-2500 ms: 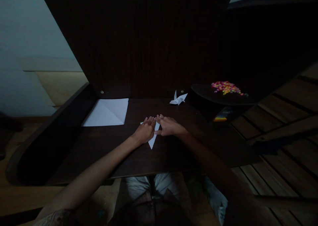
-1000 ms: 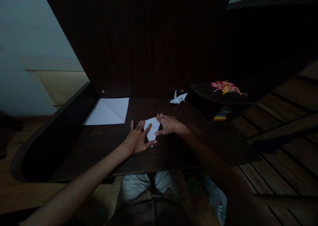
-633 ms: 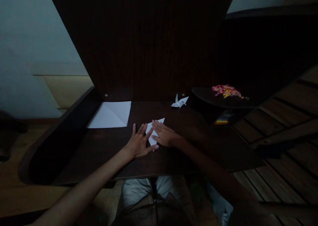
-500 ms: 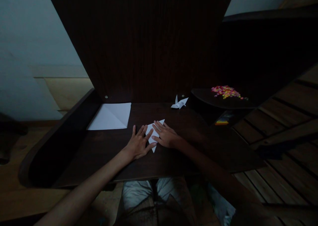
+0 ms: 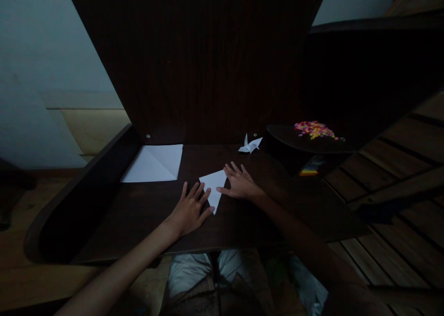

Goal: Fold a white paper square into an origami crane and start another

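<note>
A folded piece of white paper [image 5: 212, 182], roughly triangular with its point toward me, lies flat on the dark wooden desk [image 5: 145, 219]. My left hand [image 5: 191, 208] rests at its left edge, fingers spread, fingertips touching the paper. On the other side, my right hand [image 5: 240, 182] is open, with its thumb and fingertips at the paper's right edge. Neither hand grips anything. Behind the right hand, a white origami crane [image 5: 250, 145] stands near the back panel.
A stack of white paper sheets [image 5: 156, 163], the top one creased diagonally, lies at the back left. Small colourful pieces [image 5: 315, 129] are heaped on a rounded shelf [image 5: 280, 133] at the right. Below it sits a yellow-orange item [image 5: 309, 171]. A raised side panel [image 5: 79, 195] borders the left.
My hands have moved apart, the left slightly down and left, the right toward the right. More of the folded paper shows between them.
</note>
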The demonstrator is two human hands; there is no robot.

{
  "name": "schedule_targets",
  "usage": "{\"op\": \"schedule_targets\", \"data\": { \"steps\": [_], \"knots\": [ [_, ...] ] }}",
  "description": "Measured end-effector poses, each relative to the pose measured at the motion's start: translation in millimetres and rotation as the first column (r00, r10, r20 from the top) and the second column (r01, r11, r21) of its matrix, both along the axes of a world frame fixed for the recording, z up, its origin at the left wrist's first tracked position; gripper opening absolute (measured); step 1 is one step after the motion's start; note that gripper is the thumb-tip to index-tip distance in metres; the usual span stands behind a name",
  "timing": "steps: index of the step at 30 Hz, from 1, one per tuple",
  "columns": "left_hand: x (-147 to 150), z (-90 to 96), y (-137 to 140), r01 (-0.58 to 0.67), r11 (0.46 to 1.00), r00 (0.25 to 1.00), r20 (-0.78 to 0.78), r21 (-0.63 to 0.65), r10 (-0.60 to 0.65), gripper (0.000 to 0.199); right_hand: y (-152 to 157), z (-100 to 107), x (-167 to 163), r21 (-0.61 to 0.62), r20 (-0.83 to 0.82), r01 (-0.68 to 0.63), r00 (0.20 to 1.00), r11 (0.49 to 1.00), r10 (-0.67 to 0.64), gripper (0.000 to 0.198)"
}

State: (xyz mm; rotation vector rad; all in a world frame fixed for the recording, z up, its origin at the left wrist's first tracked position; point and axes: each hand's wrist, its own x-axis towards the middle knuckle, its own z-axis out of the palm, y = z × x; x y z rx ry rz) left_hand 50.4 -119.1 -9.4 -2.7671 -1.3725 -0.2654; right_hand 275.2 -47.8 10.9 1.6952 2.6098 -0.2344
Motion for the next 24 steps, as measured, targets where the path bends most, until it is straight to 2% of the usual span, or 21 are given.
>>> {"op": "schedule_targets", "data": {
  "steps": [7,9,13,16,20,24],
  "knots": [
    [-8,18.8,7,0.117,0.989,0.993,0.024,-0.089,-0.115,0.05,2,4,1,-0.04,0.006,0.02,1.0,0.999,-0.019,0.104],
    [-7,19.3,16,0.096,0.99,0.995,0.046,-0.099,-0.092,0.05,1,3,1,-0.04,0.004,0.028,1.0,0.999,-0.028,0.103],
    [-6,9.7,33,-0.032,0.998,0.999,0.038,-0.049,0.034,0.048,-1,2,2,-0.046,-0.001,0.031,1.0,0.998,-0.031,0.102],
    [-7,6.9,38,-0.093,0.994,0.995,0.012,-0.056,0.094,0.058,0,2,3,-0.055,0.003,0.024,1.0,0.998,-0.024,0.104],
    [-7,15.3,38,-0.102,0.991,0.995,-0.007,-0.084,0.102,0.068,0,3,5,-0.083,-0.002,0.002,1.0,0.997,-0.002,0.112],
    [-2,23.3,36,-0.114,0.988,0.993,-0.028,-0.106,0.112,0.093,0,3,6,-0.122,-0.021,-0.012,1.0,0.992,0.009,0.122]
  ]
}}
